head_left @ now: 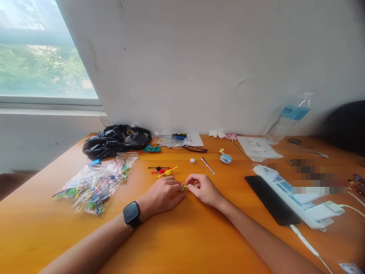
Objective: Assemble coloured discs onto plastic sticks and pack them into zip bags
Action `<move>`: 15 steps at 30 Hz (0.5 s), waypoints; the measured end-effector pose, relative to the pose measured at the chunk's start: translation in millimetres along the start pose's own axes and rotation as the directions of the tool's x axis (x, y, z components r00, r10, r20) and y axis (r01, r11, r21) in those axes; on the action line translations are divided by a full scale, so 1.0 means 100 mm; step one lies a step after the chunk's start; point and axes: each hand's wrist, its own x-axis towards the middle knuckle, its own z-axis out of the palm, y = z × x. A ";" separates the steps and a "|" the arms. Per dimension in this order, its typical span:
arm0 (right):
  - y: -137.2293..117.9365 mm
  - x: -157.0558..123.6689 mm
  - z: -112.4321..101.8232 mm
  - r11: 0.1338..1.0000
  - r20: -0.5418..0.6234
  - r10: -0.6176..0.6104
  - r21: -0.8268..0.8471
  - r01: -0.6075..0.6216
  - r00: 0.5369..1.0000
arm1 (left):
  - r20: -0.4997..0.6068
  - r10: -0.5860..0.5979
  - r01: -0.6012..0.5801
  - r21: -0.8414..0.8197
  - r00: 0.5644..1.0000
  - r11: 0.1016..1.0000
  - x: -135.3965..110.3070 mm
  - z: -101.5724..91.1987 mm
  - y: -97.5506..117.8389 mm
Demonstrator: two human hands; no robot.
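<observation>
My left hand and my right hand meet on the orange table, fingers curled. Between their fingertips they pinch a small green plastic piece. A black smartwatch sits on my left wrist. Just beyond the hands lie a black, a red and a yellow clock hand. To the left are clear bags holding several coloured plastic pieces.
A black plastic bag lies at the back left by the wall. A black phone and a white power strip lie at right. A water bottle, papers and small parts lie along the back.
</observation>
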 end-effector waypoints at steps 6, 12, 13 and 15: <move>-0.08 -0.04 -0.03 0.997 -0.011 -0.050 -0.061 0.049 0.999 | 0.033 -0.035 0.035 -0.006 0.999 0.999 -0.03 0.00 0.00; -0.21 -0.03 -0.22 0.996 -0.135 -0.066 -0.060 0.059 0.989 | -0.167 -0.109 0.106 -0.028 0.980 0.994 -0.06 -0.06 -0.03; -0.23 -0.02 -0.24 0.997 -0.150 -0.056 -0.055 0.049 0.987 | -0.213 -0.142 0.142 -0.016 0.967 0.990 -0.06 -0.07 -0.03; -0.27 -0.02 -0.27 0.997 -0.167 -0.045 -0.063 0.035 0.985 | -0.276 -0.206 0.213 -0.007 0.939 0.977 -0.06 -0.11 -0.05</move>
